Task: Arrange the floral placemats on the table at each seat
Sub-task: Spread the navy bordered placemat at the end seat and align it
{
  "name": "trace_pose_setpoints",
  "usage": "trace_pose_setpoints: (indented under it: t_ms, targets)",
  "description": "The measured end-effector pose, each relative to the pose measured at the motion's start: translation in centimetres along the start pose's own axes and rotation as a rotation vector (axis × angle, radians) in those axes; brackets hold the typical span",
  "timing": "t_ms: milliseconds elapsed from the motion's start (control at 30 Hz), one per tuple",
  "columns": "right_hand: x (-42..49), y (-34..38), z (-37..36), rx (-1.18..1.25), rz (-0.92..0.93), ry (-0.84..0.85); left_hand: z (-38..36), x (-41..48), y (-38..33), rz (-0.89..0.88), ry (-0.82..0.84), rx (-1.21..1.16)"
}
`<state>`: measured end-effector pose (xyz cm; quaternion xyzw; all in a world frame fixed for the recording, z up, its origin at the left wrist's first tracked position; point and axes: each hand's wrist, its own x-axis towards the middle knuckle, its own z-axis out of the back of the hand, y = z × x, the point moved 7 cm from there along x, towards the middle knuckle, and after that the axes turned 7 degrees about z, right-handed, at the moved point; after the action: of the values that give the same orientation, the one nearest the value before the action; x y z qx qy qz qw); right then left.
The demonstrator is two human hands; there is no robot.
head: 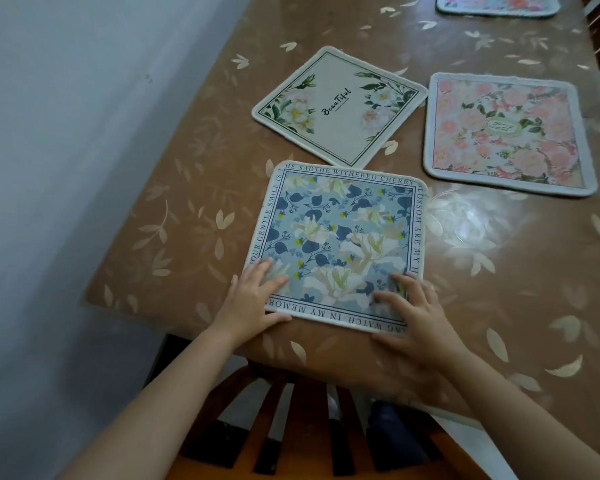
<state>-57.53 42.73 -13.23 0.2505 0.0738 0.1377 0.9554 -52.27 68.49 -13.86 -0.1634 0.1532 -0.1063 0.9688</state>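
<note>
Dark wooden slatted chair back (302, 420) sits closest, against the near table edge. Two hands rest on one blue square floral placemat with a lettered border (336, 237), which lies just before that chair. The left hand (253, 299) covers its near left corner and the right hand (413, 317) its near right, fingers spread almost flat, gripping nothing. Four mats show in all: beyond lie a cream square placemat reading "Beautiful" (340, 105), a pink floral placemat (506, 133) and another pink mat cut off at the top (496, 4). A glossy brown leaf-patterned tablecloth (187, 188) covers the table, with a pale grey wall (66, 133) on the left.
</note>
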Motion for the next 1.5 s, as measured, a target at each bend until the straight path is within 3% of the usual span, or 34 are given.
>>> trace_pose_setpoints:
  t_ms: [433,833,1500]
  targets:
    - [-0.6,1.6,-0.2,-0.014,0.004,-0.104,0.5,-0.7,-0.5,-0.042,-0.132,0.005]
    - [-0.9,2.3,-0.3,-0.026,-0.004,-0.151,0.9,-1.5,-0.7,-0.099,-0.151,-0.026]
    - [0.4,2.4,0.0,-0.007,0.024,-0.207,1.7,-0.5,0.5,-0.043,-0.146,-0.126]
